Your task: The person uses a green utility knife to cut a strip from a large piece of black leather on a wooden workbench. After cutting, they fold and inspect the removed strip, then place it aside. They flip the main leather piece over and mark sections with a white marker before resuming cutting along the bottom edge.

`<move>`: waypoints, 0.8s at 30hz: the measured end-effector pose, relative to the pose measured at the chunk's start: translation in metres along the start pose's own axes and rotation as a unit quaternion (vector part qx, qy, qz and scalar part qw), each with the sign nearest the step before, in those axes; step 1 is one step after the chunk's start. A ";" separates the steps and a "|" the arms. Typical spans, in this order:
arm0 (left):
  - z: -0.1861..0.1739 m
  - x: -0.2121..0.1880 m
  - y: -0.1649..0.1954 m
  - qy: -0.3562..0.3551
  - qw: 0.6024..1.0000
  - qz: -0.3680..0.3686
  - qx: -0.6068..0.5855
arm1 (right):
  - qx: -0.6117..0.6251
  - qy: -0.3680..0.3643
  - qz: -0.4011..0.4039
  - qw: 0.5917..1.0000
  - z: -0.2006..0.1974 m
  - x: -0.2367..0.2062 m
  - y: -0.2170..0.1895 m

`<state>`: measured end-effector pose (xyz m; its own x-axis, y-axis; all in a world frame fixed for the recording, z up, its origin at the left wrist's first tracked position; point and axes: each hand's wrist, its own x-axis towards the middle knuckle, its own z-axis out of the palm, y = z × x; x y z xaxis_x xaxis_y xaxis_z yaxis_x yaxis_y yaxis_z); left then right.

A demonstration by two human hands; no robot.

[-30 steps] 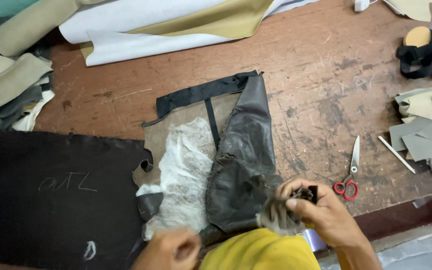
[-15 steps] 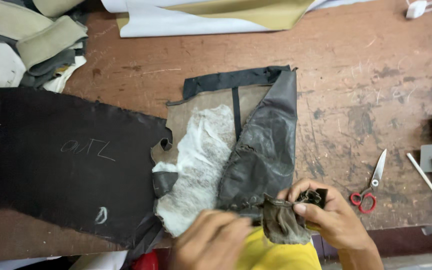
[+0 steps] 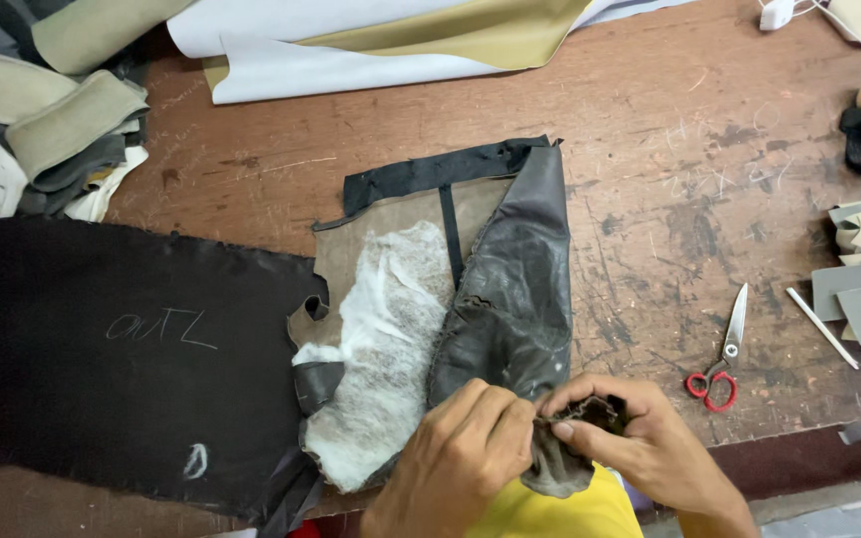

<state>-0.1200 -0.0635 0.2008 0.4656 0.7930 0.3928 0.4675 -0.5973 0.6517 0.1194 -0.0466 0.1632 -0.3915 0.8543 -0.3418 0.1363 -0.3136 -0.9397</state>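
The dark leather piece (image 3: 510,299) lies mid-counter (image 3: 670,149); at its six o'clock edge, the left hand (image 3: 460,453) and right hand (image 3: 640,443) each pinch it, grip clamped. Red-handled scissors (image 3: 719,354) rest at three o'clock.

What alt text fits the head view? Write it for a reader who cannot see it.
Two bare hands, left hand and right hand, pinch the crumpled lower edge of a dark grey leather piece at the near edge of a worn wooden table. Red-handled scissors lie to the right, and a large black leather sheet lies to the left.
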 end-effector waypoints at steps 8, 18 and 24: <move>0.002 -0.023 -0.004 0.095 0.994 -0.039 0.031 | -0.017 0.010 0.011 1.000 0.025 0.008 0.002; -0.006 -0.030 -0.009 0.054 0.997 -0.027 0.052 | 0.053 -0.066 0.073 0.994 0.042 0.023 -0.012; -0.006 -0.030 -0.021 -0.024 0.995 0.058 0.083 | -0.014 -0.004 0.075 0.997 0.030 0.025 0.004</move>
<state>-0.1485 -0.0743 0.1798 0.5567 0.7137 0.4251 0.5250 -0.6989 0.4857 0.0830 -0.0390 0.1509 -0.3718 0.7950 -0.4793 0.2190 -0.4266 -0.8775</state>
